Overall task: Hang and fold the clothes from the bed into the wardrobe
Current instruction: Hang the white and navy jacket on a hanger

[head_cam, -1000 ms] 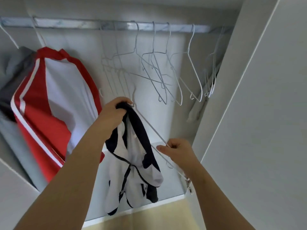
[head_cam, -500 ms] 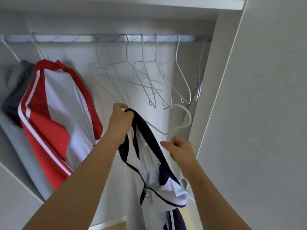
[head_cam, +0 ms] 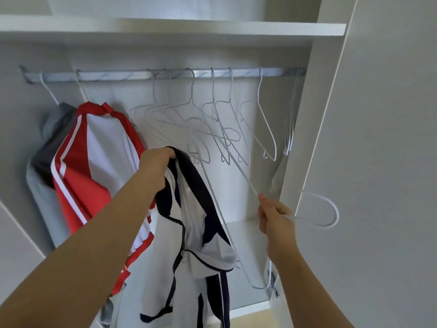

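risk: zip jacket point(head_cam: 189, 223) could slip off wire hanger point(head_cam: 247, 179) if one shoulder misses; its hook may snag empty hangers point(head_cam: 212, 129)
left hand point(head_cam: 156, 162): raised, middle; fingers grip jacket collar
right hand point(head_cam: 275, 216): lower right; fingers pinch hanger neck
zip jacket: dangles before wardrobe point(head_cam: 189, 27), right of red jacket point(head_cam: 94, 157)

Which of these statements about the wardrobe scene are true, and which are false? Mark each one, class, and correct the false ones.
1. The left hand grips a navy and white jacket. True.
2. The right hand holds a white wire hanger that is off the rail. True.
3. The red and white jacket lies folded on a shelf. False: it hangs from the rail.
4. The rail carries no spare hangers. False: several empty wire hangers hang on it.
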